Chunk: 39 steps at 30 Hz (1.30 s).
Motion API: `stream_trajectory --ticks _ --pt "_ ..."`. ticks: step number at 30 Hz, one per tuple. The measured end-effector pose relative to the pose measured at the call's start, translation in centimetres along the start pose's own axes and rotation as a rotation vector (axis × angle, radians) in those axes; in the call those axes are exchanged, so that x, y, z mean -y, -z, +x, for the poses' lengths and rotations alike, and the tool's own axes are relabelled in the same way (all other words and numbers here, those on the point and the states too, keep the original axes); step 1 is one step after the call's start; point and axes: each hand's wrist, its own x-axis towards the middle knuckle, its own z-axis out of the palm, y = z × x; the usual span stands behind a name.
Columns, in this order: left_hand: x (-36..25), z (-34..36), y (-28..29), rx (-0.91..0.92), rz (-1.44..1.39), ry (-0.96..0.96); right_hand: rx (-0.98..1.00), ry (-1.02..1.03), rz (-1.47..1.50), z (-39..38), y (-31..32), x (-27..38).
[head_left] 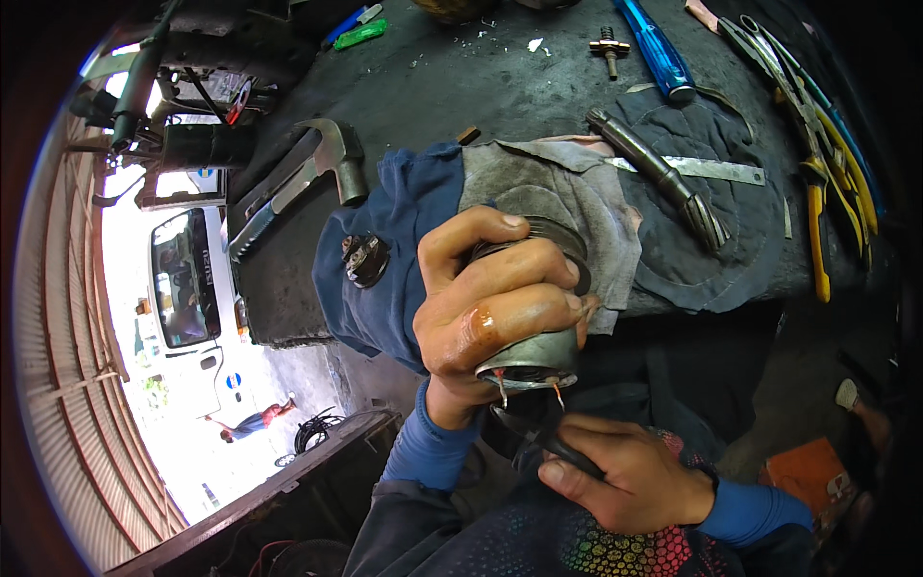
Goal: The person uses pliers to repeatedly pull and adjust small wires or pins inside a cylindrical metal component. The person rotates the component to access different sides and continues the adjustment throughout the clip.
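Observation:
My left hand [495,298] is wrapped around a grey metal cylinder [534,361], which looks like a small motor housing. Two short wires [502,387] with reddish insulation stick out of its near end. Closed around the dark handles of a pair of pliers [538,438] is my right hand [625,476]. The jaws of the pliers are just below the wire ends; whether they touch is too small to tell. Under the cylinder lie a grey cloth [611,216] and a blue cloth [423,207]. On the blue one rests a small round metal part [365,260].
A claw hammer [336,159] lies at the left of the dark bench [413,106]. To the right are a fluted metal cutter [663,178], a steel strip [716,170] and yellow-handled pliers [817,221]. A blue-handled tool [659,53] lies farther back. Beyond the left edge stands a white vehicle [197,279].

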Motion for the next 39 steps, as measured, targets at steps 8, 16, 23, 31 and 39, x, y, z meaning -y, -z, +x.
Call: stream_trajectory --ticks 8,16,23,31,39 --pt "-0.2 0.1 -0.1 0.002 0.008 0.010 0.308 -0.362 0.853 -0.1 1.7 0.4" --pt "0.0 -0.4 0.1 0.031 0.079 -0.027 0.413 -0.498 0.942 0.6 3.7 1.7" --pt "0.4 -0.4 0.0 0.028 0.059 -0.114 0.453 -0.624 0.824 1.0 4.6 2.9" --pt "0.7 -0.7 -0.1 0.012 0.028 -0.143 0.420 -0.540 0.891 0.8 3.1 1.5" --pt "-0.2 -0.7 0.2 0.065 0.031 -0.095 0.400 -0.479 0.830 0.8 3.1 1.0"
